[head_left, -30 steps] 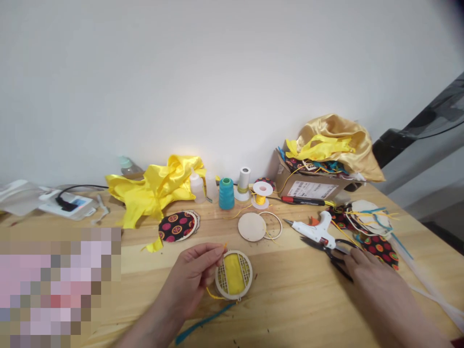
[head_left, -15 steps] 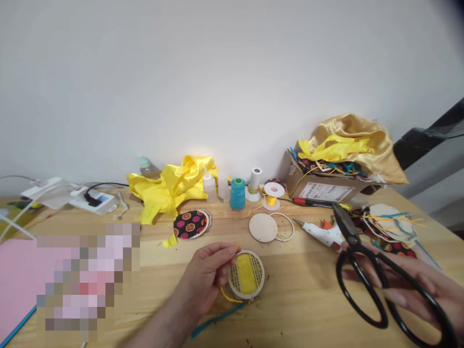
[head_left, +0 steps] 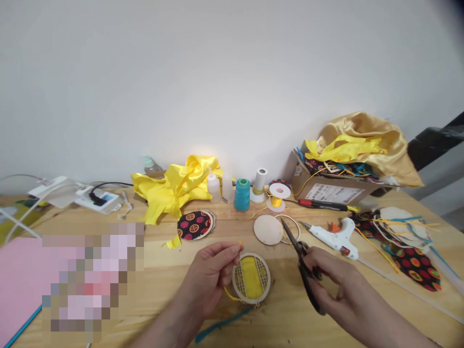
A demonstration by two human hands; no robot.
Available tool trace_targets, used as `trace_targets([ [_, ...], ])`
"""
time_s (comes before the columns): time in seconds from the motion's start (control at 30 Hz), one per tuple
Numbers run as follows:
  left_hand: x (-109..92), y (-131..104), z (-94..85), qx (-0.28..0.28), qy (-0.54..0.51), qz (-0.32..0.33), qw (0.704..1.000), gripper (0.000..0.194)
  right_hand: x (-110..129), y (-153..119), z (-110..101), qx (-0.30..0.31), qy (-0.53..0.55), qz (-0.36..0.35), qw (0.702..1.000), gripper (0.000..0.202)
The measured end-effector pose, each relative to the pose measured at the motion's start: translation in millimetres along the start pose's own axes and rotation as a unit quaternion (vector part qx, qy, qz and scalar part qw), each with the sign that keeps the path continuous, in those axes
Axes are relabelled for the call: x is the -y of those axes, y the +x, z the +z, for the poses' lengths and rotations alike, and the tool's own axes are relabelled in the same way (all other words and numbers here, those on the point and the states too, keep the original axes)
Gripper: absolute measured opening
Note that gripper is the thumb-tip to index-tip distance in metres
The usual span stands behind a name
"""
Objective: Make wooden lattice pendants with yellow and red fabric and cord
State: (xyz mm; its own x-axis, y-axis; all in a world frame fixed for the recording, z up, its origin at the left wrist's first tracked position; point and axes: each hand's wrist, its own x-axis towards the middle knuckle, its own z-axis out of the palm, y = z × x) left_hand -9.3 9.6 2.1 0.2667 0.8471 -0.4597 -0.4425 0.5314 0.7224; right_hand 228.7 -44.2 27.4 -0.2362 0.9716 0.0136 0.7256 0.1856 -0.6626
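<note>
One box label (head_left: 334, 193) (print too small) | hands (head_left: 213, 265): cord (head_left: 241, 244) left, scissors (head_left: 300, 248) right

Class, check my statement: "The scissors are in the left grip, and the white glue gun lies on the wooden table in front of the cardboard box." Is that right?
Not quite: the scissors are in the right grip, not the left grip, as the head view shows. The white glue gun does lie on the wooden table in front of the cardboard box.
</note>
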Motion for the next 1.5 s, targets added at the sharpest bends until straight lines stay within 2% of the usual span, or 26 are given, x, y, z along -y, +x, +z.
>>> trace_targets([
  [0.1,0,1,0.7,-0.004,0.004,0.005,1.000,0.021,-4,1,9,-0.019,0.047,0.040,0.998,0.009],
  [0.23,0,0,1.6,-0.009,0.010,0.014,1.000,0.020,-5,4,19,-0.057,0.119,0.092,0.987,0.031],
  [0.43,3,-1,1.3,-0.049,0.037,0.040,0.997,0.021,2,6,17,-0.107,0.026,0.138,0.984,0.049],
  [0.5,3,-1,1.7,-0.061,0.044,0.050,0.996,0.022,6,6,16,-0.083,0.010,0.139,0.987,0.040],
  [0.63,2,-2,4.0,-0.068,0.051,0.055,0.995,0.024,19,6,15,0.022,0.049,0.133,0.990,0.020],
  [0.7,2,-3,5.4,-0.064,0.051,0.047,0.996,0.024,26,6,16,0.043,0.066,0.112,0.991,0.025],
  [0.87,1,-4,8.8,-0.051,0.052,0.053,0.996,0.022,36,8,16,0.045,0.090,0.064,0.993,0.054],
  [0.93,0,-5,10.2,-0.054,0.059,0.062,0.995,0.021,38,10,18,0.051,0.100,0.055,0.992,0.059],
  [1.17,0,-9,10.8,-0.035,0.129,0.088,0.987,0.016,42,17,24,0.044,0.099,0.053,0.993,0.028],
  [1.37,4,-9,8.9,-0.022,0.166,0.104,0.980,0.014,44,20,24,0.052,0.120,0.048,0.990,0.014],
  [1.5,3,-11,8.4,-0.023,0.171,0.102,0.980,0.015,42,19,26,0.052,0.116,0.048,0.991,0.011],
])
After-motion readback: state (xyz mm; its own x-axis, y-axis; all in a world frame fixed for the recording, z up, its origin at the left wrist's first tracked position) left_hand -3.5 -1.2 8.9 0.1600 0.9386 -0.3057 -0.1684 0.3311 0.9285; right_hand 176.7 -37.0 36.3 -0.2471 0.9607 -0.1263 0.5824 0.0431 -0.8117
